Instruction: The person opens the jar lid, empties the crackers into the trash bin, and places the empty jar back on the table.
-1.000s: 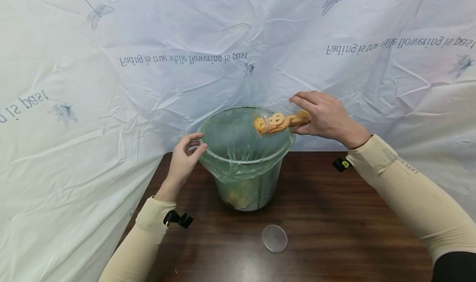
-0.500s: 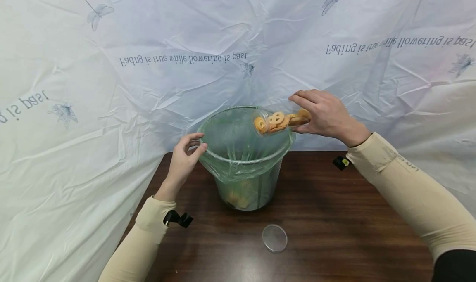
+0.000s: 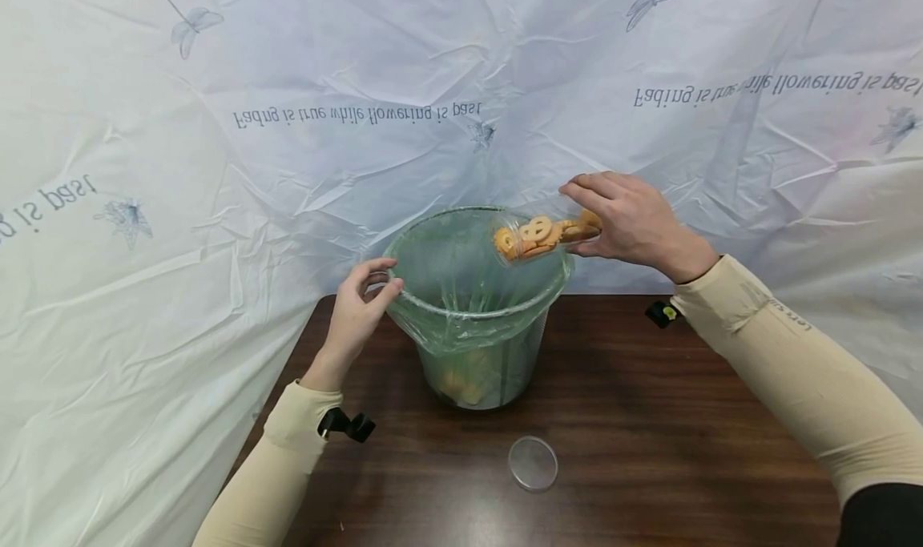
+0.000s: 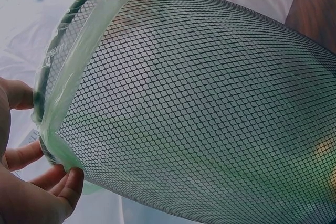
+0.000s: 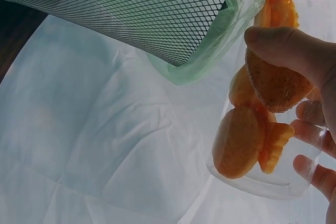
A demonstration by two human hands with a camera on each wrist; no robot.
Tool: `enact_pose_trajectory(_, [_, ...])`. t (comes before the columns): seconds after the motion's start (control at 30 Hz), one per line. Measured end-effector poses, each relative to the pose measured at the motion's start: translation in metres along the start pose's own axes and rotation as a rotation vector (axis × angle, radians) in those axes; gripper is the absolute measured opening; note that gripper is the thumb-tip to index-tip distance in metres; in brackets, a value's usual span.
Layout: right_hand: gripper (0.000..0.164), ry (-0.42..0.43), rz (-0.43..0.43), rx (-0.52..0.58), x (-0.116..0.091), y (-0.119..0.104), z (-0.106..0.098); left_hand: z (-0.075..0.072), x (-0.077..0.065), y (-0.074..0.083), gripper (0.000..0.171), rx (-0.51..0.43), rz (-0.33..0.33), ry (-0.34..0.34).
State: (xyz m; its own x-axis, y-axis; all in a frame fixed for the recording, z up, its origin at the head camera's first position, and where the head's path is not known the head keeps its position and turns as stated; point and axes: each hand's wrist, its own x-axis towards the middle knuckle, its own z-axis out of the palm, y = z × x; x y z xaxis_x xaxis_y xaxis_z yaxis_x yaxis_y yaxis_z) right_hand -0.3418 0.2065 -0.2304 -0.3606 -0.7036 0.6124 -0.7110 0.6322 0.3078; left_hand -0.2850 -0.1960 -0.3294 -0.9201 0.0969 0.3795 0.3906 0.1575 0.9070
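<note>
A wire-mesh trash can (image 4: 157, 87) lined with a green plastic bag (image 3: 461, 332) stands upright on the table. My left hand (image 3: 355, 311) grips the left side of its rim, thumb and fingers on the bag's folded edge. My right hand (image 3: 634, 225) holds a clear plastic jar (image 5: 296, 187), thumb on one side and fingers on the other. The jar lies tilted, its mouth pointing left over the can. Cookies (image 3: 537, 230) fill part of it, round and pretzel-shaped ones among them. Some are gathered near the mouth.
A clear round lid (image 3: 533, 464) lies on the dark wooden table (image 3: 649, 419) in front of the can. Yellowish shapes (image 3: 465, 385) show blurred through the can's lower wall. A printed white sheet (image 3: 360, 58) hangs close behind and at the sides.
My right hand has risen very slightly with the jar. The left hand, the can and the lid look the same, and the cookies stay in the jar.
</note>
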Motion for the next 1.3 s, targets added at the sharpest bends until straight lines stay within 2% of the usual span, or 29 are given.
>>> enact_pose_trajectory(1.3, [0.095, -0.004, -0.09, -0.063, 0.0046, 0.0023, -0.0036, 0.0005, 0.0002, 0.0014, 0.047, 0.006, -0.003, 0.002])
